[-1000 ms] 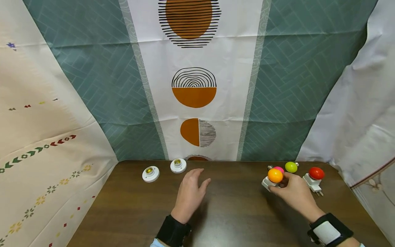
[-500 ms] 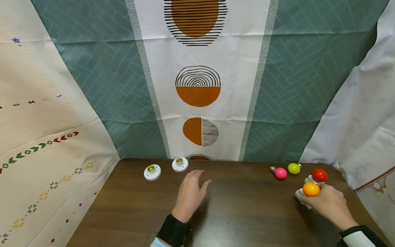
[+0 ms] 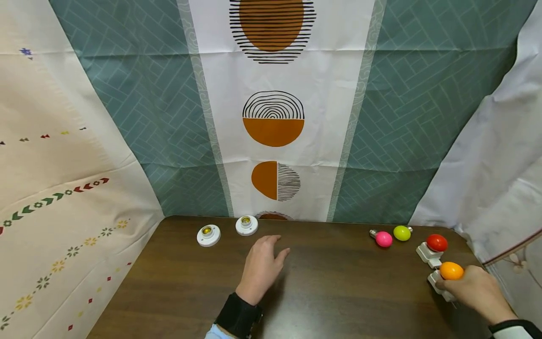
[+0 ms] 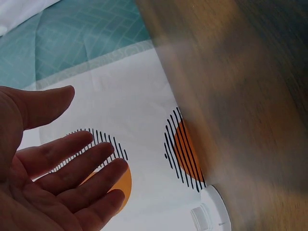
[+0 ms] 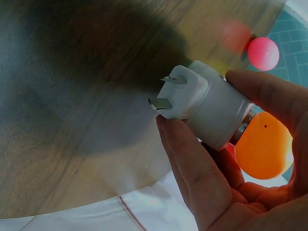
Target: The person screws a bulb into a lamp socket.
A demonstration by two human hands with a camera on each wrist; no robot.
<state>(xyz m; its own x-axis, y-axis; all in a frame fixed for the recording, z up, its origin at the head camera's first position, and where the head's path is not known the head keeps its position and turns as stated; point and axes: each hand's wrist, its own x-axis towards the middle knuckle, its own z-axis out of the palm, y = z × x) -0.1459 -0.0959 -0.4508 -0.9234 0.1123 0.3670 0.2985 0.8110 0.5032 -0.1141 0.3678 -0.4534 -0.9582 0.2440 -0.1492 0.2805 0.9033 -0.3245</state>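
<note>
My right hand [image 3: 482, 289] grips a white plug-in lamp socket [image 5: 219, 110] between thumb and fingers, near the table's right side. An orange bulb [image 5: 263, 144] is fitted in that socket, and two metal prongs [image 5: 161, 103] stick out at its other end. Just beyond it on the table is a second white plug socket [image 3: 427, 255] bearing a red bulb [image 3: 437, 243]. My left hand [image 3: 261, 268] holds nothing; its fingers are relaxed and the thumb stands apart. Nearest to it is a round white lamp holder [image 3: 246, 226].
Another round lamp holder [image 3: 209, 235] sits at the back left. A pink bulb [image 3: 384, 239] and a lime-green bulb [image 3: 402, 233] lie near the back right edge. Patterned cloth [image 3: 271, 70] hangs behind the brown table [image 3: 338, 292], with pale cloth at both sides.
My right hand has carried the socket with the orange bulb rightward and nearer, from beside the pink bulb to in front of the red-bulb socket. My left hand has stayed in place.
</note>
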